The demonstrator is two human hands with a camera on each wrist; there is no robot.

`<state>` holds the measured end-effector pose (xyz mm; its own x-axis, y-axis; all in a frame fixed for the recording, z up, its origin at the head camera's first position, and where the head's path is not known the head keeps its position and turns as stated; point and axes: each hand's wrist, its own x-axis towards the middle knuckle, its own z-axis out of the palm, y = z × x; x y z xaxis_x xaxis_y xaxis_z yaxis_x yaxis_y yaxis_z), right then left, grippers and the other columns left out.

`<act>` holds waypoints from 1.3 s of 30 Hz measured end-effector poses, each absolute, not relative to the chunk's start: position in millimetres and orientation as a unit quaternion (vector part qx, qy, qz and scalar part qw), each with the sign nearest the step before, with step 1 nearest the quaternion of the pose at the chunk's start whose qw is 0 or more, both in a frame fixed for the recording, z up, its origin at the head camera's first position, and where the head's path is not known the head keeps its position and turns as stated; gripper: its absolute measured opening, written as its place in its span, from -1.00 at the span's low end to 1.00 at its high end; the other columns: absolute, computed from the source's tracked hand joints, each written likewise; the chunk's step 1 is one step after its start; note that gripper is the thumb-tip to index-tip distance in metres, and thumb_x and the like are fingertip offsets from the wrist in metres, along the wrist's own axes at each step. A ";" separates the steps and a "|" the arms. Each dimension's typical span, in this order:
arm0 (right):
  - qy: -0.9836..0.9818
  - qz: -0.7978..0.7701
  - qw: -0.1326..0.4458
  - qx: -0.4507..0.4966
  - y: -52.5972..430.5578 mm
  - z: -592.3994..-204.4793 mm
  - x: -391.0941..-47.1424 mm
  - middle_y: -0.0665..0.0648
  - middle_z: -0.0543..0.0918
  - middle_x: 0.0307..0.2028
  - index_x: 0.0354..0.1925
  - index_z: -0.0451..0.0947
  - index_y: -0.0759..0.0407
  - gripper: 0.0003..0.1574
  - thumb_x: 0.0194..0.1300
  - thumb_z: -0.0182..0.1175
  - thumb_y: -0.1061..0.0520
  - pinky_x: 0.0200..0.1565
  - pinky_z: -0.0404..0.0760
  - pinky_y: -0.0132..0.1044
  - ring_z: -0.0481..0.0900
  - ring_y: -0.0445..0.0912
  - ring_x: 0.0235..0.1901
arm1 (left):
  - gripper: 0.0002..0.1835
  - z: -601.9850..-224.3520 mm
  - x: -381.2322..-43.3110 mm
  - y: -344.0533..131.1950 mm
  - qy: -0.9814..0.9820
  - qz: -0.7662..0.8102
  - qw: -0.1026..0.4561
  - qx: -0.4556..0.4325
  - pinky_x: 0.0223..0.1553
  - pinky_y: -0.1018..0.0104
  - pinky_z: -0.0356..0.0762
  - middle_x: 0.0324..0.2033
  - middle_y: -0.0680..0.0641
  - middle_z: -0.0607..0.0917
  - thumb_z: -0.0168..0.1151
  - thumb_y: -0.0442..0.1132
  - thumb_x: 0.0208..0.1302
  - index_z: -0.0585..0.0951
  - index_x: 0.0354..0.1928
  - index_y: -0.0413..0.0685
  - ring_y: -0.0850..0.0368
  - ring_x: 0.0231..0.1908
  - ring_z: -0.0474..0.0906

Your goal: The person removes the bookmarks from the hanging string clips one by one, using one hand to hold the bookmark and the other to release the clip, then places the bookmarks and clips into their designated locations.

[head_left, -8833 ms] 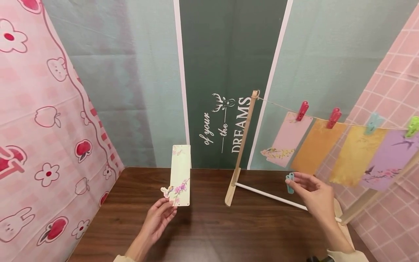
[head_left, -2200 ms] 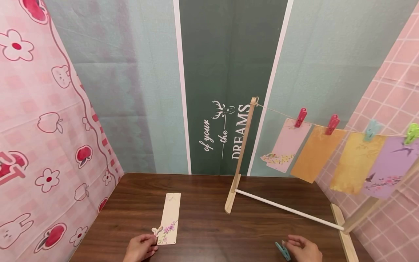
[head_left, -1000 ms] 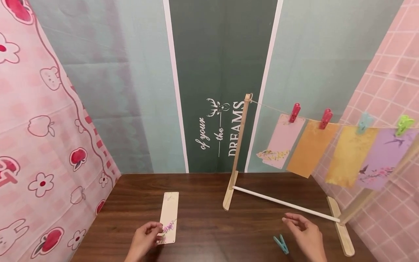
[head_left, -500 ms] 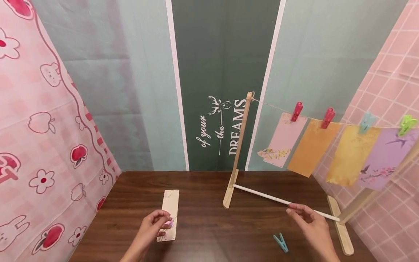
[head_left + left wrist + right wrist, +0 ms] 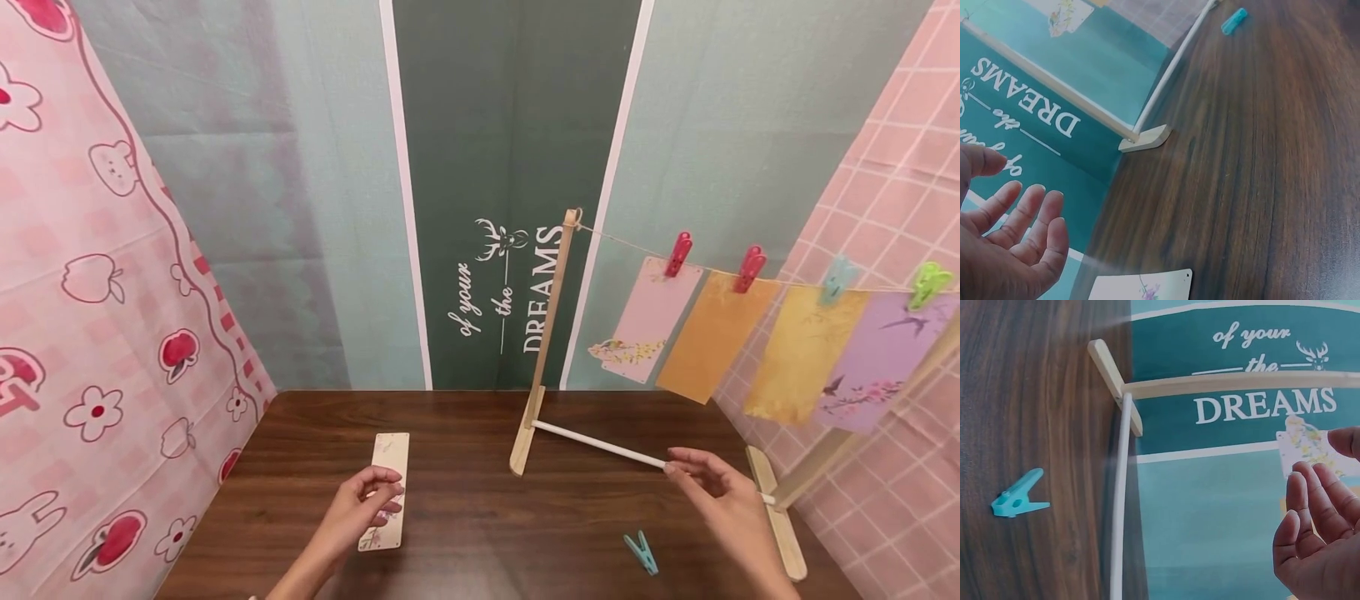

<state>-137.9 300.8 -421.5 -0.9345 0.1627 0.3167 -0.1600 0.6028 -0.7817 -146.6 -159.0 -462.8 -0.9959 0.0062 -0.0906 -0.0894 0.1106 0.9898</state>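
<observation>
My left hand (image 5: 360,508) hovers over a cream floral bookmark card (image 5: 392,454) lying flat on the table, its fingers loosely bent around nothing. In the left wrist view the card's corner (image 5: 1141,287) shows below the left hand (image 5: 1013,244). On the other side, my right hand (image 5: 720,496) is raised in front of the rack's white rod (image 5: 600,447), fingers relaxed and holding nothing. A teal clothespin (image 5: 641,552) lies on the wood to the left of the right forearm. The right wrist view shows this clothespin (image 5: 1019,495) apart from the right hand (image 5: 1322,531).
A wooden rack, its left post (image 5: 551,321) upright, carries a string. Red clothespins hold a pink card (image 5: 651,317) and an orange card (image 5: 716,337); a pale blue one holds a yellow card (image 5: 806,358), a green one a purple card (image 5: 885,358). Curtains surround the table (image 5: 480,517).
Since the earliest frame, the cream card and teal clothespin have been put down on the table and let go. Both hands have since lifted away, rising slightly over the last second.
</observation>
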 end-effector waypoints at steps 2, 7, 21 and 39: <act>-0.873 0.452 0.184 0.008 300.7 -418.7 -138.3 0.00 0.69 -0.25 0.01 0.58 0.21 -0.64 0.33 0.26 0.04 -0.22 0.49 -0.60 0.60 -0.33 -0.26 | -0.68 -460.9 -146.9 -157.3 0.746 0.664 0.039 -0.015 -0.37 0.24 0.60 -0.30 -0.10 0.66 0.25 -0.25 0.29 0.52 -0.04 -0.36 -0.02 -0.32 0.64; -0.860 0.466 0.206 0.032 298.6 -412.6 -139.8 -0.02 0.70 -0.27 -0.05 0.58 0.27 -0.71 0.31 0.29 0.15 -0.26 0.54 -0.53 0.62 -0.29 -0.28 | -0.75 -456.9 -150.6 -153.0 0.755 0.655 0.037 0.016 -0.37 0.23 0.61 -0.29 -0.10 0.66 0.23 -0.26 0.31 0.56 -0.07 -0.29 0.01 -0.32 0.65; -0.853 0.482 0.193 0.051 298.9 -398.5 -140.1 0.03 0.70 -0.24 -0.04 0.56 0.29 -0.70 0.28 0.30 0.20 -0.26 0.53 -0.49 0.62 -0.26 -0.26 | -0.77 -440.5 -158.1 -138.9 0.750 0.655 0.067 0.059 -0.29 0.20 0.59 -0.21 -0.11 0.66 0.22 -0.21 0.33 0.56 -0.08 -0.21 0.02 -0.27 0.65; -0.851 0.453 0.249 0.089 301.2 -368.6 -145.3 -0.02 0.71 -0.27 -0.05 0.57 0.30 -0.69 0.21 0.33 0.31 -0.30 0.51 -0.54 0.62 -0.29 -0.29 | -0.74 -419.0 -167.3 -120.7 0.745 0.653 0.066 0.118 -0.22 0.16 0.57 -0.22 -0.09 0.64 0.23 -0.20 0.34 0.53 -0.05 -0.21 0.02 -0.19 0.64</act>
